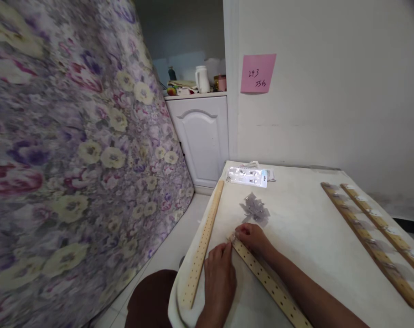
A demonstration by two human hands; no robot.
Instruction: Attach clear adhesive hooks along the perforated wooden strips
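My left hand [220,273] and my right hand [253,237] meet at the far end of a perforated wooden strip [271,287] that lies slantwise on the white table [309,232]. Both hands have their fingers pinched together at the strip's tip, around something small that I cannot make out. A second perforated strip [203,241] lies along the table's left edge, just left of my left hand. A small heap of clear plastic bags [255,209] sits just beyond my right hand.
A blister pack [247,176] lies at the table's far left corner. Two wooden strips with hooks [374,237] lie along the right side. A floral cloth [73,159] hangs at left. A pink note [257,73] sticks on the wall; a white cabinet [202,136] stands behind.
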